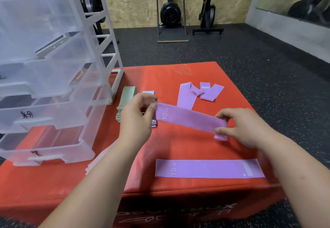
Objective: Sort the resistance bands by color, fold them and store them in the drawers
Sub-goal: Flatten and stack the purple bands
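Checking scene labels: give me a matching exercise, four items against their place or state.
Items:
1. held purple band
2. flat purple band
3. green bands
4. drawer unit

States:
A. stacked beside the drawer unit
B. stretched between left hand and right hand
C. stands on the red box's left part
D. lies unfolded near the box's front edge

Pairs: 1-B, 2-D, 3-A, 4-C

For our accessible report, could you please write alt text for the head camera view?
Two bare hands, left hand and right hand, hold a purple resistance band stretched between them above a red mat. More purple bands, a green stack and clear plastic drawers lie around.
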The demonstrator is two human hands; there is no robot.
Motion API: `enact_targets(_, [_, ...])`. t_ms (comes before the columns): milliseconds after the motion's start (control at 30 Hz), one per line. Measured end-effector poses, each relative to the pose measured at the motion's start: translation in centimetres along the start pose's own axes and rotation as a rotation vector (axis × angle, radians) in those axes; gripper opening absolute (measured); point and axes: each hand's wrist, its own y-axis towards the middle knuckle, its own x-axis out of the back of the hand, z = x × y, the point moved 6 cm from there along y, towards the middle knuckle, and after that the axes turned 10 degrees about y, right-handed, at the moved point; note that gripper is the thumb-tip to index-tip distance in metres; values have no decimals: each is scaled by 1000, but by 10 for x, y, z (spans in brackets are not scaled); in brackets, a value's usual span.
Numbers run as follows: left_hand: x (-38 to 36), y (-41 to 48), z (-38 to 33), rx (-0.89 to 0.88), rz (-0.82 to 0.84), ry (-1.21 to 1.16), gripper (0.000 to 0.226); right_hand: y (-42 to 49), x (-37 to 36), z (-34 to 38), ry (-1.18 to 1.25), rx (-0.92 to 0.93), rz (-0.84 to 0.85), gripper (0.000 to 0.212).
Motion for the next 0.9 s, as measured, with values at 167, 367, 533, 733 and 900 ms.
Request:
enact_targets(167, [-3,2,16,76,18,65,20,-11,23,-37,30,-113,-34,17])
enact_targets(367, [-21,-3,31,164,177,70,22,-22,28,-62,291,-214,-57,16])
enact_targets(533, [-16,-12,31,194,158,45,22,-37,33,-66,573,-252,-113,28])
enact_targets(733, [-4,-30,28,214,153,53,25,-66,38,-67,643,-280,-178,27])
enact_targets(900, [0,-55,37,234,241,165,25,-94,29,-66,601,-298,-138,23])
